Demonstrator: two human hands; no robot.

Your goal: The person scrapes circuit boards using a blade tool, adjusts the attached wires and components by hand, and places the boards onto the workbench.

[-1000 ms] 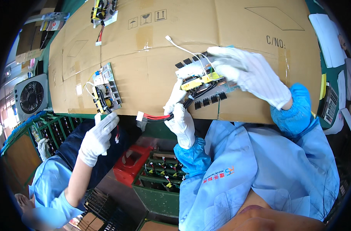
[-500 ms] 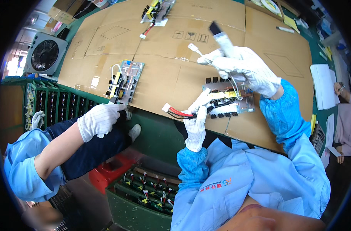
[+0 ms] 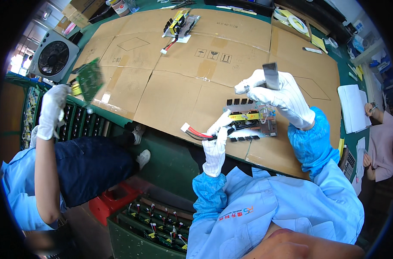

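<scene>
A circuit board [image 3: 269, 128] with black heat sinks and a yellow-taped transformer [image 3: 244, 117] lies on the cardboard in front of me. My left hand [image 3: 216, 144], in a white striped glove, is closed at the board's left edge, pinching its red and black wires [image 3: 200, 134]. A white connector [image 3: 185, 127] ends those wires, pointing left. Above the board's right part, my gloved right hand [image 3: 280, 95] is closed round a flat grey tool [image 3: 271, 76], one end sticking up; its kind is unclear. Whatever else sits in those fingers is hidden.
At left, a co-worker's gloved hand [image 3: 54, 108] holds a green circuit board [image 3: 90, 80] over a rack. Another board [image 3: 179, 26] sits at the cardboard's far edge. A fan [image 3: 54, 56] stands far left, a crate of boards [image 3: 119, 231] below, papers [image 3: 354, 108] at right.
My right hand has drawn back; the white cable seen at its fingers no longer shows there, and the tool stands more upright. The co-worker has lifted the left board off the cardboard toward the rack.
</scene>
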